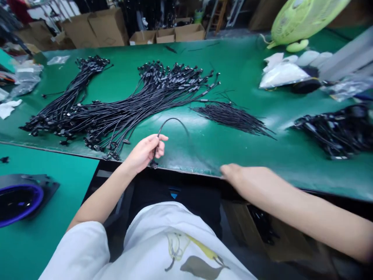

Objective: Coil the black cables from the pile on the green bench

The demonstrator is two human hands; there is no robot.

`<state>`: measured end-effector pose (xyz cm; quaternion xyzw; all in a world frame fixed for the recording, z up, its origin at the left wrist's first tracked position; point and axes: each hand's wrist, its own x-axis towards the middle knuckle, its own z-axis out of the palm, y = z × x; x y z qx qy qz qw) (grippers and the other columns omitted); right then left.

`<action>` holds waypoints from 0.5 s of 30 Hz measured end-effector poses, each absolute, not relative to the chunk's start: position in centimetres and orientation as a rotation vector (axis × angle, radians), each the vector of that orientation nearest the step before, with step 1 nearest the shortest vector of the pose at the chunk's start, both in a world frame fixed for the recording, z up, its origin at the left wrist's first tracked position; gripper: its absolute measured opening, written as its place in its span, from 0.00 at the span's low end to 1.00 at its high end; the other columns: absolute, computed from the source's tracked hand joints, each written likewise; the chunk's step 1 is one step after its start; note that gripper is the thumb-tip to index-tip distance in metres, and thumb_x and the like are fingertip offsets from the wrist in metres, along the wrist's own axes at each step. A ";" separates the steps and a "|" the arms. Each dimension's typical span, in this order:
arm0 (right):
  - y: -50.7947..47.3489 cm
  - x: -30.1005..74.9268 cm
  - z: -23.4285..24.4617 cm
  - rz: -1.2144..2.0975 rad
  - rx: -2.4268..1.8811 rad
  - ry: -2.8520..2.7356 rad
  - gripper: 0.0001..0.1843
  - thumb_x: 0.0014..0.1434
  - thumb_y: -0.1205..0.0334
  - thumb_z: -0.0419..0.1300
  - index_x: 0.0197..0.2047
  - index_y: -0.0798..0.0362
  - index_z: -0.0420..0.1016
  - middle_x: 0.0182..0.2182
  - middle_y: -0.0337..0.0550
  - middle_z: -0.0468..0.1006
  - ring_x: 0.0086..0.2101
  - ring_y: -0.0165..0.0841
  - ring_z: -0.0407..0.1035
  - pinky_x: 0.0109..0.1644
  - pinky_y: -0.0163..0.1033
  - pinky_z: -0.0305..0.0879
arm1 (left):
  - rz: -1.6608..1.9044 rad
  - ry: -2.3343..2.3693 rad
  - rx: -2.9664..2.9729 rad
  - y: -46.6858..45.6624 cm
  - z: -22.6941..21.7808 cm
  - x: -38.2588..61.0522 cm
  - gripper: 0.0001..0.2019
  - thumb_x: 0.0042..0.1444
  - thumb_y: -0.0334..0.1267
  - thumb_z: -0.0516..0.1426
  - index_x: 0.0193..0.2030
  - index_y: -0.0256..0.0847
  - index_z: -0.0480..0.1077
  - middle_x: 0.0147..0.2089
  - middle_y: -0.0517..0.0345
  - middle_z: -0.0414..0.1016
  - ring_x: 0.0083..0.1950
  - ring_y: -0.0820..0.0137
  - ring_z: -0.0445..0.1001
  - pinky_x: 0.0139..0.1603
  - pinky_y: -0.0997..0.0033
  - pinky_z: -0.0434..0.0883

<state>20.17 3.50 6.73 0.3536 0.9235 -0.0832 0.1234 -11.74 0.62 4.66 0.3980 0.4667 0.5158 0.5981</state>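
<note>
My left hand (145, 152) is closed in a pinch on one end of a black cable (171, 121) near the front edge of the green table (239, 70). The cable arcs up and to the right, and its far part is blurred. My right hand (236, 175) rests at the table edge with fingers curled; what it holds is hidden, though the blurred cable seems to run toward it. A big fan-shaped pile of black cables (136, 101) lies just beyond my left hand. A smaller bundle of thin black ties (233, 116) lies beyond my right hand.
Another heap of black cables (335, 130) sits at the right. White plastic bags (284, 72) and a green fan (303, 17) stand at the back right. Cardboard boxes (166, 35) line the far edge. A blue-rimmed black fixture (20, 200) sits on the lower left table.
</note>
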 end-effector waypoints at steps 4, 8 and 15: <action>1.5 14.8 9.0 -0.236 0.780 2.884 0.09 0.66 0.62 0.52 0.36 0.54 0.70 0.29 0.42 0.76 0.25 0.30 0.69 0.25 0.36 0.45 | 1.011 1.112 1.374 -1.0 4.6 -6.5 0.15 0.62 0.48 0.55 0.42 0.38 0.75 0.35 0.55 0.74 0.40 0.70 0.72 0.44 0.72 0.68; 5.8 15.4 10.7 -0.246 0.992 3.096 0.10 0.64 0.57 0.55 0.35 0.54 0.73 0.34 0.43 0.77 0.30 0.30 0.69 0.28 0.34 0.50 | 0.774 0.879 1.229 -3.2 4.6 -6.3 0.18 0.66 0.48 0.50 0.47 0.37 0.73 0.20 0.67 0.57 0.21 0.77 0.57 0.30 0.74 0.66; 10.7 20.9 7.5 -0.874 1.332 3.159 0.15 0.63 0.52 0.51 0.38 0.51 0.75 0.36 0.43 0.79 0.36 0.36 0.72 0.40 0.39 0.63 | 1.308 0.648 0.647 -4.3 7.8 -11.8 0.13 0.60 0.37 0.58 0.49 0.33 0.74 0.20 0.72 0.44 0.18 0.82 0.43 0.21 0.85 0.61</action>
